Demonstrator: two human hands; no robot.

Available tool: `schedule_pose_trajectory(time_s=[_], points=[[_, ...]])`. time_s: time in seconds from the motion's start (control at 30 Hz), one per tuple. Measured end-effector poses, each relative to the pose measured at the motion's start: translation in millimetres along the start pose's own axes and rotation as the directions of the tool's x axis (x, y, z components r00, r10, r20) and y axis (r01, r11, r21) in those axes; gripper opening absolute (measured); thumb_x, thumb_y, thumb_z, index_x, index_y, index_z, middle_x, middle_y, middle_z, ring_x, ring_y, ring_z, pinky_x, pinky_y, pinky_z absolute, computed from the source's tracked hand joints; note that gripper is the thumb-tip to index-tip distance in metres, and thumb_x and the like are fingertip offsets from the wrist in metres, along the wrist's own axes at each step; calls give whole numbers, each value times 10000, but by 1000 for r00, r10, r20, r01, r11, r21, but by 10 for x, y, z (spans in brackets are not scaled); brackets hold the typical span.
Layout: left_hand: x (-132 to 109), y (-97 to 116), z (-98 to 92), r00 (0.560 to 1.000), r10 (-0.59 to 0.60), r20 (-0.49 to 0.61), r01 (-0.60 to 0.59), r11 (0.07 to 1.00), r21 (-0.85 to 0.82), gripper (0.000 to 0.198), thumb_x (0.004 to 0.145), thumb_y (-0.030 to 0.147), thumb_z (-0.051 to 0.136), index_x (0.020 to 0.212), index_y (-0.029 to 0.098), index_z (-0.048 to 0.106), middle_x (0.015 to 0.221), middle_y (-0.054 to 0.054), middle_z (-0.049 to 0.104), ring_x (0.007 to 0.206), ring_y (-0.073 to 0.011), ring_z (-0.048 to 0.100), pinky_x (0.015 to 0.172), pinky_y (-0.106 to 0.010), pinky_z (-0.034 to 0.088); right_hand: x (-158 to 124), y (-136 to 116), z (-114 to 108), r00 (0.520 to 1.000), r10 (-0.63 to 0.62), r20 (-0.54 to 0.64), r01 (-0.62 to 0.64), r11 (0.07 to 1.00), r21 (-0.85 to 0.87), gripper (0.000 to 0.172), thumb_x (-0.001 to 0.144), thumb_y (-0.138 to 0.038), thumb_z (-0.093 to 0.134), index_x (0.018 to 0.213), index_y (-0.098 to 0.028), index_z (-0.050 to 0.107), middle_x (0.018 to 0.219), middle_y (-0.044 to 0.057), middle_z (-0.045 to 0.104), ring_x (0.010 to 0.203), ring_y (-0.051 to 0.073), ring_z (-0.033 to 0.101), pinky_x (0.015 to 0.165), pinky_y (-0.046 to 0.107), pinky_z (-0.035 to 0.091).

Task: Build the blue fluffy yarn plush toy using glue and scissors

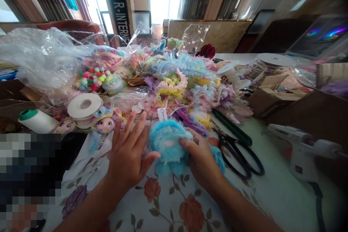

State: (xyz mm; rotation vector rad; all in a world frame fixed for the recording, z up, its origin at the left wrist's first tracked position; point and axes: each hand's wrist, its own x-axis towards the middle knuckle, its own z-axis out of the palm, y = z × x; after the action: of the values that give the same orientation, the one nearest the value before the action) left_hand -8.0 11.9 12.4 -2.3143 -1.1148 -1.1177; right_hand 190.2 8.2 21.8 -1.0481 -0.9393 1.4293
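A fluffy light-blue plush piece [168, 141] with a white patch in its middle is held upright just above the flowered tablecloth [165, 203]. My right hand [199, 152] grips its right side, thumb on the front and the other fingers behind. Spread flat beside its left edge, my left hand [129, 152] has its fingers apart; whether it touches the plush I cannot tell. A small white label [162, 114] with print sticks up behind the top of the plush. More blue fabric [217, 157] shows past my right wrist.
Black-handled scissors [239, 154] and a dark green cutter [233, 127] lie to the right, near a white glue gun [301, 148]. A ribbon spool [85, 107] and thread cone [36, 120] stand left. Frilly trims [174, 83] and plastic bags [51, 58] pile up behind.
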Motion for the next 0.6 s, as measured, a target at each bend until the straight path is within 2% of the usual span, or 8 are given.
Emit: schedule_pose_trajectory(time_s=[0.13,0.2,0.27,0.3,0.37,0.43,0.5,0.6], points=[[-30,-59,5,952,-291,-92,267,940,-213,401,989,281,596,1387,232,593,1309,-144,686,1201,-295,664,942,-434,592,34,-21,-9,1000,-21,-20,20,996,-83,308,729,-433,770,887,-217,617,699,-41,576,632,153,533,578,261,431],[-39,-68,7,881,-470,53,447,791,-417,426,963,338,639,1380,264,590,1266,-122,690,1107,-268,696,760,-333,633,59,-29,-14,999,-32,-29,27,989,-144,322,709,-427,766,895,-214,612,719,-35,586,654,162,551,585,265,443],[-22,-77,-6,784,-549,289,597,539,-595,548,912,429,695,1421,287,550,1330,-135,654,1154,-299,679,711,-307,635,90,-24,-22,999,-36,-12,33,979,-203,323,703,-424,749,898,-211,606,740,-29,597,663,161,550,589,267,448],[-2,-78,-21,713,-548,438,681,392,-619,629,867,452,743,1440,304,530,1391,-146,619,1225,-334,647,732,-313,634,104,-15,-25,999,-41,2,40,972,-232,316,702,-422,739,894,-210,604,740,-29,595,660,158,542,583,264,443],[54,-67,-61,485,-461,743,854,65,-517,811,799,444,819,1510,355,439,1556,-145,489,1327,-366,582,829,-345,628,125,15,-25,997,-53,53,66,955,-289,291,707,-407,721,886,-207,609,737,-30,587,661,152,531,576,259,435],[110,-38,-97,361,-355,863,884,-165,-438,988,698,406,904,1537,336,386,1562,-151,488,1299,-378,603,869,-387,623,128,49,-13,991,-60,120,98,934,-344,260,713,-376,711,889,-205,625,749,-25,593,679,154,539,588,259,443],[142,-3,-108,314,-319,894,879,-258,-401,916,663,402,927,1453,258,487,1427,-160,614,1196,-374,665,839,-403,624,114,74,8,981,-63,184,132,912,-388,244,728,-359,703,907,-205,644,785,-13,619,712,166,567,617,269,464],[139,29,-70,307,-353,884,862,-290,-415,678,651,394,936,1224,188,637,1214,-136,730,1085,-340,710,794,-377,615,89,76,29,971,-90,221,186,865,-467,282,769,-400,691,966,-198,673,849,21,673,778,201,620,673,301,495]])
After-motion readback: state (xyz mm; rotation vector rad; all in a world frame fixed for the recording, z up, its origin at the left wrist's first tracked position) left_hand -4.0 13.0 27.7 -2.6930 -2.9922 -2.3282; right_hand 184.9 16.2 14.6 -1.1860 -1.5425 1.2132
